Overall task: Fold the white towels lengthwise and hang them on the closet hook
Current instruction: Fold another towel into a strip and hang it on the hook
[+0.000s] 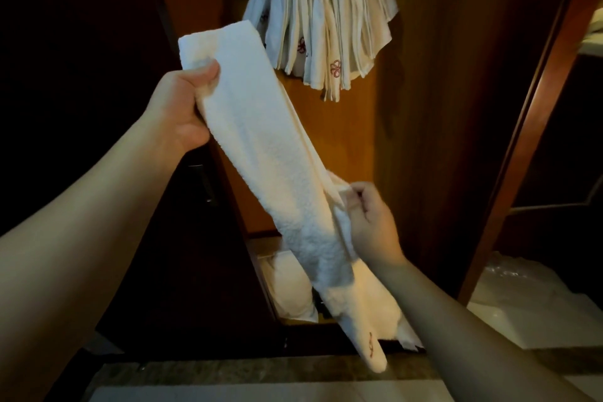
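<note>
A white towel [267, 153], folded into a long narrow strip, slants from upper left down to lower right in front of the closet. My left hand [182, 104] grips its upper end, thumb on top. My right hand [368, 219] pinches the towel's right edge lower down. The loose lower end with a small red embroidered mark hangs below my right wrist. Above, a bunch of folded white towels [323, 16] with red embroidery hangs from the top of the closet; the hook itself is hidden.
The wooden closet back panel [411, 140] stands behind the towels, with a dark door [81, 42] at left and a wooden frame [535, 114] at right. White items [290, 287] lie low in the closet. Crumpled plastic [515, 281] lies at right on a pale floor.
</note>
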`<state>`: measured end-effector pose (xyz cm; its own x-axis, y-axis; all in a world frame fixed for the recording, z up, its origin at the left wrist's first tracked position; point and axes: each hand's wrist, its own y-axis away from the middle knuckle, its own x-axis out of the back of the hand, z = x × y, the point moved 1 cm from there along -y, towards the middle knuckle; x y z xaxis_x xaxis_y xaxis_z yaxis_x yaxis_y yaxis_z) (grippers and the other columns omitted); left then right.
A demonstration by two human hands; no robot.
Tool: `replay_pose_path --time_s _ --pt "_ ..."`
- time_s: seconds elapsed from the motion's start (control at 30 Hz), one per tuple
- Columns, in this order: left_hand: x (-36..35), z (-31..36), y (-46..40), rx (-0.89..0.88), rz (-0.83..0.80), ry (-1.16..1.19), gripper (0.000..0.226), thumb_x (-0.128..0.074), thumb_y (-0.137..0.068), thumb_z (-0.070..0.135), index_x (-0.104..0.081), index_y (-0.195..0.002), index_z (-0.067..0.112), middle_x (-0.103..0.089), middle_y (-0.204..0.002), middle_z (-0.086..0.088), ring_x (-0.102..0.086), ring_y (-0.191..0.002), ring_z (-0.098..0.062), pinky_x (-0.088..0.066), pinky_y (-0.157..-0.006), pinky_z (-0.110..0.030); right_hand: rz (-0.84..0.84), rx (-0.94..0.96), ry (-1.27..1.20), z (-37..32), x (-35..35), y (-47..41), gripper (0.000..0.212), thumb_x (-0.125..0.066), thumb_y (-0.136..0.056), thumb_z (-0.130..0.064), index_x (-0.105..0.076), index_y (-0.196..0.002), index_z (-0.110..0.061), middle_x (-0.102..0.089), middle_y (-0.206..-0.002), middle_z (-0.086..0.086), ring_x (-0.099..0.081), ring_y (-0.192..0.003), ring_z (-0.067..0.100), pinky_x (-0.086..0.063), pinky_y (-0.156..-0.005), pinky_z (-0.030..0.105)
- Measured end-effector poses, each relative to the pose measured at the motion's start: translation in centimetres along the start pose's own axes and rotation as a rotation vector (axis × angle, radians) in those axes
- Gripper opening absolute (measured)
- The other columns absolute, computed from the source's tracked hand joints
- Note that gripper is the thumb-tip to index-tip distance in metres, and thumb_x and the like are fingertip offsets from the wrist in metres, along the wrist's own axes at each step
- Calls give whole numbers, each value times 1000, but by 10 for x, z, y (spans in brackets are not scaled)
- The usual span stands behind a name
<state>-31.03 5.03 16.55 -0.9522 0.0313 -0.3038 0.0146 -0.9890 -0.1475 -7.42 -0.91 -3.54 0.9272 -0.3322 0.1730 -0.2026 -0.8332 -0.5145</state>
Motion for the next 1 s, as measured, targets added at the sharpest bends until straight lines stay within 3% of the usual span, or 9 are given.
replay_pose_path --time_s 0.1,0.17,0.23,0.3,0.43,0.6,0.73,0.83,1.0 --pt "1 1 0 -3 -32 5 25 -65 -91 18 -60 -115 13 -76 -106 -6 -73 -100 -27 -61 -77 -49 -23 7 29 -4 11 -8 21 -44 -100 -39 -50 -92 -57 -60 -86 -24 -56 -69 -3 -41 -56 12" --pt "0 -4 0 20 -29 -16 25 -62 -93 15 -61 -118 11 -76 -110 -7 -73 -101 -27 -58 -82 -50 -221 -56 173 4 10 -3 23 -44 -103 -36 -50 -88 -53 -61 -86 -19 -57 -68 6 -39 -52 20" --pt "-2 -9 0 44 -12 -15 26 -62 -93 13 -61 -119 10 -75 -111 -8 -73 -102 -28 -56 -85 -51 -167 -101 151 8 14 -4 20 -46 -104 -37 -52 -87 -46 -62 -85 -13 -57 -66 12 -40 -50 25" --pt "-3 -11 -2 56 5 9 23 -62 -93 12 -62 -116 9 -76 -109 -8 -73 -101 -28 -57 -82 -50 -92 -120 99 7 20 -6 19 -47 -104 -39 -53 -89 -49 -62 -87 -18 -58 -68 4 -44 -51 16" --pt "-13 -13 -5 66 -24 -45 24 -62 -93 12 -62 -117 9 -76 -108 -9 -73 -99 -28 -61 -66 -45 -317 -232 72 12 8 8 18 -49 -102 -44 -57 -89 -53 -66 -88 -21 -62 -74 -3 -45 -59 19" --pt "-21 -5 -8 54 -37 -77 36 -68 -86 10 -63 -121 8 -76 -109 -9 -74 -98 -30 -60 -69 -49 -187 -261 -67 11 -2 20 15 -45 -104 -44 -56 -95 -51 -63 -91 -28 -61 -79 -6 -46 -59 15" --pt "-22 1 -9 49 6 -80 29 -67 -86 8 -63 -115 8 -77 -103 -9 -75 -92 -30 -60 -62 -49 -126 -145 -140 8 -11 28 8 -41 -97 -60 -45 -100 -66 -60 -98 -18 -64 -84 8 -57 -67 31" --pt "-23 4 -10 61 37 -71 26 -69 -86 9 -61 -111 9 -78 -96 -8 -76 -87 -29 -60 -61 -50 -179 -120 -191 6 -13 25 33 -55 -91 -61 -33 -107 -78 -58 -111 -34 -61 -105 -6 -56 -80 18" --pt "-20 10 -9 76 3 -49 27 -72 -84 11 -58 -107 10 -77 -92 -9 -76 -86 -30 -59 -65 -54 -249 -84 -38 13 -10 18 60 -61 -94 -33 -25 -110 -79 -51 -112 -47 -56 -110 -8 -51 -83 19"
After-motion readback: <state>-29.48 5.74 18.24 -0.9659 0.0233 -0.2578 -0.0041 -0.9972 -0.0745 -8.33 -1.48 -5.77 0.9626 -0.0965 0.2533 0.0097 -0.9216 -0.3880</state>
